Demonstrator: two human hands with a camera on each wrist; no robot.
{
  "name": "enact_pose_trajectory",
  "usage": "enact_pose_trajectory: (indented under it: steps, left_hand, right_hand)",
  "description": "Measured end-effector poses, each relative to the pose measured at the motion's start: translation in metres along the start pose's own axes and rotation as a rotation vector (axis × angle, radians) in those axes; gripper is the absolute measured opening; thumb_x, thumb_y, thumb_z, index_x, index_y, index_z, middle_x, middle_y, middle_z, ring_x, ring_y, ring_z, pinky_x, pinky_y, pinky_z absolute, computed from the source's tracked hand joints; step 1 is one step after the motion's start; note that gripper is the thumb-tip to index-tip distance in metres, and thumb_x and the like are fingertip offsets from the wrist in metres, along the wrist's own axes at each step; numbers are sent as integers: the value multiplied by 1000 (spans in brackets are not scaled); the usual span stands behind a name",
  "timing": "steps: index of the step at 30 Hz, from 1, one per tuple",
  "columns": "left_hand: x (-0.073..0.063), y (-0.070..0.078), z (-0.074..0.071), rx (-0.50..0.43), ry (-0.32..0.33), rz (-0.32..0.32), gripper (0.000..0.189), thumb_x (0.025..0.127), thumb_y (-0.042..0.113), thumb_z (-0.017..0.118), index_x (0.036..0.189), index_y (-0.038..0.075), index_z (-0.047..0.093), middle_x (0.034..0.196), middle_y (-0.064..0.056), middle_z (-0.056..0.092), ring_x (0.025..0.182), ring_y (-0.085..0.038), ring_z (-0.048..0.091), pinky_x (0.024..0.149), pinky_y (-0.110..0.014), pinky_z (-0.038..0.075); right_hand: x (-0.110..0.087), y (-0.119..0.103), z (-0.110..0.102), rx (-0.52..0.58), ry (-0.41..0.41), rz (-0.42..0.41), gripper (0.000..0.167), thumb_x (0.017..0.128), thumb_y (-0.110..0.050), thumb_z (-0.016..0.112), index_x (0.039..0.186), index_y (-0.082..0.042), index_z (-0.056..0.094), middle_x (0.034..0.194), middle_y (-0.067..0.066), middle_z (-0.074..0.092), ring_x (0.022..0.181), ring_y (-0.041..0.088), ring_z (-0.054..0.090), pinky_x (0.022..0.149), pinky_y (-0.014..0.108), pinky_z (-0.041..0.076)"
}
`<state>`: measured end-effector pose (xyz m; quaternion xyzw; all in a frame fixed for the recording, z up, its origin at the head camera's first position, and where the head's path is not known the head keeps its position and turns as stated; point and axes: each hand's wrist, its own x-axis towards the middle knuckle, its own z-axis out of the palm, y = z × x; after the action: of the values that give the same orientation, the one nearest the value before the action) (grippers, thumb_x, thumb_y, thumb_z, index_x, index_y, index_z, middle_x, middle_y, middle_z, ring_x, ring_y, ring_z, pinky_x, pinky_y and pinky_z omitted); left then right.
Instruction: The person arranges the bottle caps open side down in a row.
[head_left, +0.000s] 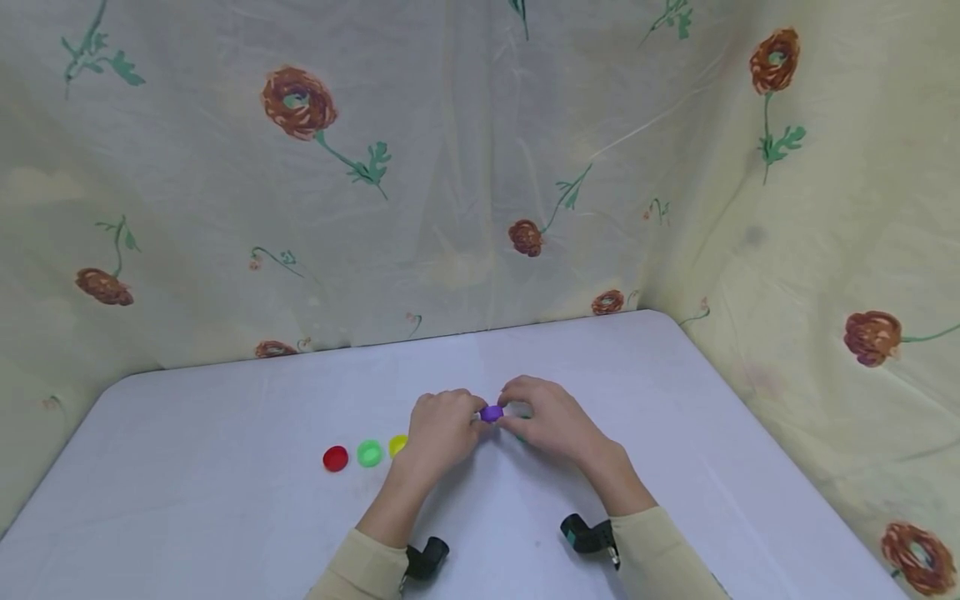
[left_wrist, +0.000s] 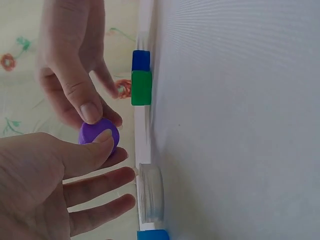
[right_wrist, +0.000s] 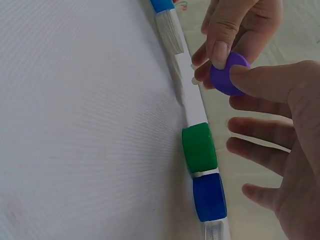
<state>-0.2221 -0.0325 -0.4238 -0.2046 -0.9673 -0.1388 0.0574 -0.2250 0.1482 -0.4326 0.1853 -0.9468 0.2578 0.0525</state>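
Observation:
A purple round cap (head_left: 491, 413) is held between the two hands, above the middle of the table. The left hand (head_left: 446, 427) pinches it by its thumb and index finger, with the other fingers spread out in the left wrist view. From the opposite side the right hand (head_left: 553, 418) pinches the same cap, its thumb (right_wrist: 257, 81) across the face and its remaining fingers apart. A green round piece (right_wrist: 200, 147) and a dark blue one (right_wrist: 210, 197) stand on the table near the right hand. Below the left fingers is a clear ribbed plastic piece (left_wrist: 151, 192).
Left of the left hand lie a red round piece (head_left: 335, 458), a light green one (head_left: 370, 453) and a yellow one (head_left: 398, 445), partly hidden by that hand. A lighter blue piece (left_wrist: 153, 235) sits beside the clear one. Flowered cloth (head_left: 450, 167) hangs behind the white table (head_left: 225, 517).

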Motion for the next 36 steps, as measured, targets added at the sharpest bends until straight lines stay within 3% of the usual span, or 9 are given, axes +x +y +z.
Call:
enact_pose_trajectory:
  steps: [7,15,27,36]
  left_hand:
    - [0,-1,-2,-9,-23,6,19,90,27,74,106,18,78,98,1,76,90,-18,69,87,-43,51]
    - [1,-2,-1,-20,-14,5,24,88,32,76,107,18,78,102,1,76,96,-19,70,88,-42,52]
    - [1,1,-7,6,16,8,32,84,34,80,112,20,76,105,0,76,98,-19,70,90,-43,51]
    - [0,3,-7,14,57,28,35,82,33,82,115,22,75,107,1,77,98,-19,71,93,-44,52]
  right_hand:
    - [-2,-1,-1,-48,21,-68,17,87,-24,76,101,-15,79,124,3,69,123,24,62,107,47,45]
    - [-3,-1,0,-26,23,-58,15,87,-24,75,98,-14,79,124,1,69,123,24,61,107,46,46]
    - [0,-1,-1,252,-45,91,13,90,-23,68,93,-13,77,127,3,67,130,30,56,113,53,39]
    - [1,3,-1,337,-97,167,16,93,-25,64,85,-15,74,126,5,67,131,31,54,112,56,38]
